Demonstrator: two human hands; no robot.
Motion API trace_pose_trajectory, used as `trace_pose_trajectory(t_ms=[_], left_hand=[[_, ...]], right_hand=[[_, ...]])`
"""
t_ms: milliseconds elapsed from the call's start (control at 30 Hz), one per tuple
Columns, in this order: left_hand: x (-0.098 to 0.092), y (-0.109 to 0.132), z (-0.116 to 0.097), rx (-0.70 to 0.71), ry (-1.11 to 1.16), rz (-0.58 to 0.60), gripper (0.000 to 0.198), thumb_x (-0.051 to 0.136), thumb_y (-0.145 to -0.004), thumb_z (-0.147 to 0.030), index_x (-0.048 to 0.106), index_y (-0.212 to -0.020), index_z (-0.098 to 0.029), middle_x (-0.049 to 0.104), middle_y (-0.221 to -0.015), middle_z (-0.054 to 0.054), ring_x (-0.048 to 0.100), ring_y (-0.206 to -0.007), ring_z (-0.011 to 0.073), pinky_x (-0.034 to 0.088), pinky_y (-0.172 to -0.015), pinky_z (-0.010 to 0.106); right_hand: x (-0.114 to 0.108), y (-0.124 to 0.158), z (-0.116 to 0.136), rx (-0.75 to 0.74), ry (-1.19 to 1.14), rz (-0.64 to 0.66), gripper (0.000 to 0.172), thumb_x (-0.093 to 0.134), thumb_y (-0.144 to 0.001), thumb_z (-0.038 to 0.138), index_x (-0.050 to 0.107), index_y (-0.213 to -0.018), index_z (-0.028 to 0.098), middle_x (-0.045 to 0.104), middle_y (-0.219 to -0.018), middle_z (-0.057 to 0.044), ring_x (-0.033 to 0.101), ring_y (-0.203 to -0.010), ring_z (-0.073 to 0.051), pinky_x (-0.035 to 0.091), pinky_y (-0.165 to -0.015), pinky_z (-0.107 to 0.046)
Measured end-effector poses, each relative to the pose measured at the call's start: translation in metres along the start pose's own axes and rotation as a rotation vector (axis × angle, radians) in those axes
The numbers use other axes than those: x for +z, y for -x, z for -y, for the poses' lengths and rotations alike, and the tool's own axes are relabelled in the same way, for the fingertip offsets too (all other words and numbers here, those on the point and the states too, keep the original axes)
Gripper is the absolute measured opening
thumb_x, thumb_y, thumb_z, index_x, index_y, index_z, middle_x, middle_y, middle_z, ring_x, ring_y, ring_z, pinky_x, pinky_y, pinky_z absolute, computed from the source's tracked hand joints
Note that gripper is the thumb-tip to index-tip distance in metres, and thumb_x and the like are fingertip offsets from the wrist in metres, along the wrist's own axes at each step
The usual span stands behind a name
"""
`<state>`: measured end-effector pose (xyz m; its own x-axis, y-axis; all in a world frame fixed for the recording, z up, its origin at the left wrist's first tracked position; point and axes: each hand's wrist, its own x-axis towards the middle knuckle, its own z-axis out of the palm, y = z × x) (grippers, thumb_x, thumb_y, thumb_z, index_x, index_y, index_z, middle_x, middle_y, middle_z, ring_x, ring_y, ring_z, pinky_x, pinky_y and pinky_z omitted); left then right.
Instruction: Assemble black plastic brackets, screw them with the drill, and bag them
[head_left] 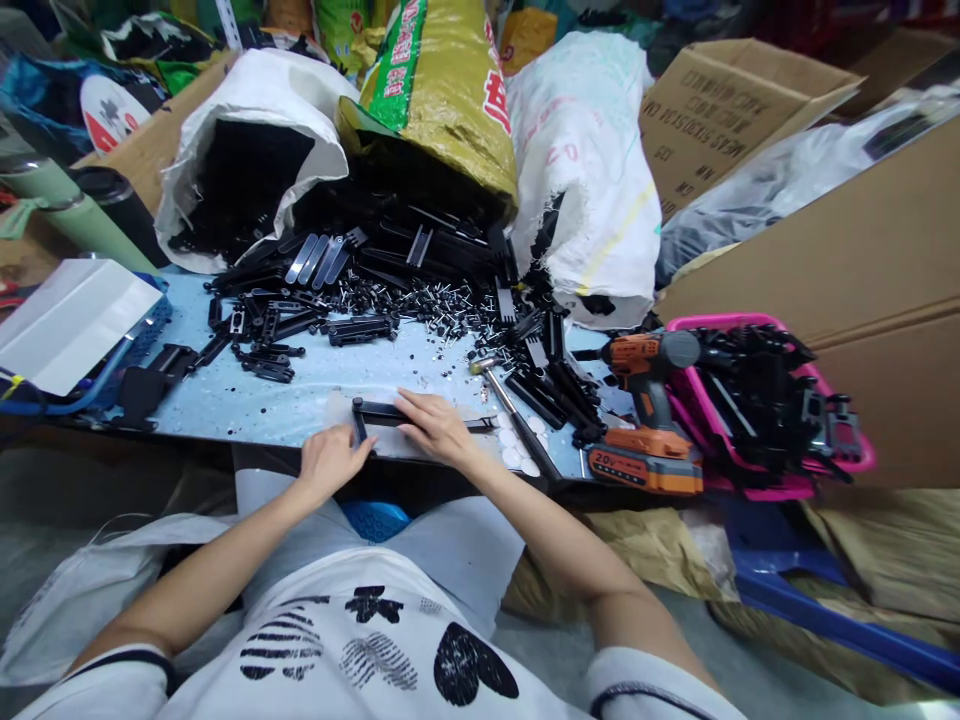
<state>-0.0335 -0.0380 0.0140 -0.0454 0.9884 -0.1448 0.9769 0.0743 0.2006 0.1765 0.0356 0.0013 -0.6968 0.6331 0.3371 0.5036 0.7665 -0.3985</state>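
Observation:
Near the table's front edge, a black plastic assembly (379, 411) of long narrow parts lies between my hands. My left hand (330, 462) has its fingers closed on the short black piece at the left end. My right hand (435, 425) lies over the long part with its fingers stretched out, pressing on it from above. A thin dark part with a forked tip (482, 424) sticks out to the right beneath that hand. Right of it lies a hammer (517, 415), its head pointing away, beside some white round discs (514, 452).
Loose screws (450, 310) and black plastic parts (364, 328) cover the back of the blue table (300, 400). Open sacks (600, 170) stand behind. A cordless drill (649, 415) and a pink basket (862, 455) of black parts are at right, a blue basket (142, 350) at left.

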Motion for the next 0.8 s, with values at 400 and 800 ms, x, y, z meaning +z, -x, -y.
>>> trace_pose_trajectory(t_ms=[400,800], left_hand=[[0.02,-0.011,-0.039,-0.187,0.079,0.038,0.038,0.041,-0.087,-0.037,0.071,-0.093,-0.014,0.07,-0.087,0.016,0.067,-0.085,0.0277,0.047,-0.076,0.034],[0.008,-0.046,-0.009,0.785,-0.026,-0.144,0.045,0.047,-0.091,-0.04,0.052,-0.125,-0.012,0.057,-0.12,0.018,0.055,-0.109,0.0257,0.042,-0.09,0.036]], right_hand=[[0.04,-0.038,0.019,0.001,-0.047,0.149,0.045,0.036,-0.096,0.038,0.049,-0.133,0.015,0.053,-0.131,-0.01,0.051,-0.109,-0.021,0.042,-0.098,-0.038],[-0.009,0.048,-0.032,0.203,0.361,0.01,0.067,0.05,-0.078,0.069,0.061,-0.111,0.011,0.06,-0.111,-0.018,0.056,-0.099,-0.027,0.044,-0.081,-0.036]])
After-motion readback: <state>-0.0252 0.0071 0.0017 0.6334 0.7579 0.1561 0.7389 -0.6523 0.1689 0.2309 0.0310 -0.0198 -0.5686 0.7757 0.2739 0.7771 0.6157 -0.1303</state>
